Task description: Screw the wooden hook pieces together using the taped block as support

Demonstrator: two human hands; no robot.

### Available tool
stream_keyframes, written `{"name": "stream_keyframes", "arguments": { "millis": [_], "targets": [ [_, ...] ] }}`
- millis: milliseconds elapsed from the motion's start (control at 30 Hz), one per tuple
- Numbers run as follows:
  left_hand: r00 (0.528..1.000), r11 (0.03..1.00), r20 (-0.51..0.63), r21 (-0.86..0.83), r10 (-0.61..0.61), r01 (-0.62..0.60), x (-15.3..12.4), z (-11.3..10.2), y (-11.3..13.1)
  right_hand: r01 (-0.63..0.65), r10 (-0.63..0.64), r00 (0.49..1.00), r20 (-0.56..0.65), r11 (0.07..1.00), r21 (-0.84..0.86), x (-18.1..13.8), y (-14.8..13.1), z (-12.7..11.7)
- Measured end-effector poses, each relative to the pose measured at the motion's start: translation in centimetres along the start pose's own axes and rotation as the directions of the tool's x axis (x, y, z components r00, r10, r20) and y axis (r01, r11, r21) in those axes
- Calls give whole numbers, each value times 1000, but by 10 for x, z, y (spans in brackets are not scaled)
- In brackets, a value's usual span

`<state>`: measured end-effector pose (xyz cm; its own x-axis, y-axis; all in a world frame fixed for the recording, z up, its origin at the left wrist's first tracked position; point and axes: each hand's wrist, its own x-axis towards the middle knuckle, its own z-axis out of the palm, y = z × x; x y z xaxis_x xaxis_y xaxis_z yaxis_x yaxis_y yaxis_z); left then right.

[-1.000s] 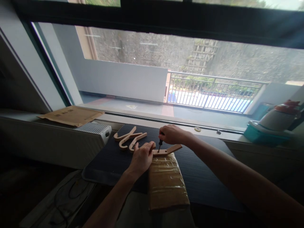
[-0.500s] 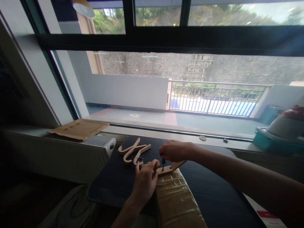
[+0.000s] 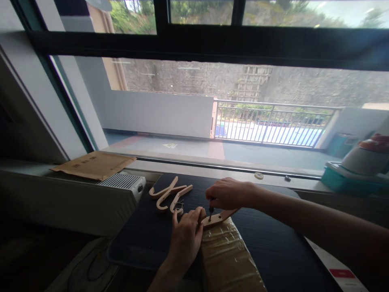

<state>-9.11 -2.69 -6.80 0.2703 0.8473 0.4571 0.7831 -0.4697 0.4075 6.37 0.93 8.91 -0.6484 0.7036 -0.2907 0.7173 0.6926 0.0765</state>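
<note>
My left hand grips the near end of a curved wooden piece that rests on top of a taped brown parcel. My right hand is closed around a small dark screwdriver, held upright with its tip on the wooden piece. Several more curved wooden pieces lie to the left on the dark tabletop, with a few small screws beside them.
A white heater and a brown padded envelope sit at the left on the sill. A teal and white appliance stands at the right. A small tape roll lies on the window ledge. A white card lies at the right.
The view has tilted up and then shifted slightly, so more window shows. Both hands stay on the wooden piece and the screwdriver.
</note>
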Motion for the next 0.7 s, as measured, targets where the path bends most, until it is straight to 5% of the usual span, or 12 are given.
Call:
{"name": "stream_keyframes", "arguments": {
  "millis": [267,700],
  "targets": [
    [1000,1000,3,1,5,-5,-2,2,-2,89,-89,996,3,996,-7,-5,-2,-3],
    [1000,1000,-2,-7,-9,9,-1,2,0,-32,47,989,-138,994,107,12,-2,17]
  ]
}}
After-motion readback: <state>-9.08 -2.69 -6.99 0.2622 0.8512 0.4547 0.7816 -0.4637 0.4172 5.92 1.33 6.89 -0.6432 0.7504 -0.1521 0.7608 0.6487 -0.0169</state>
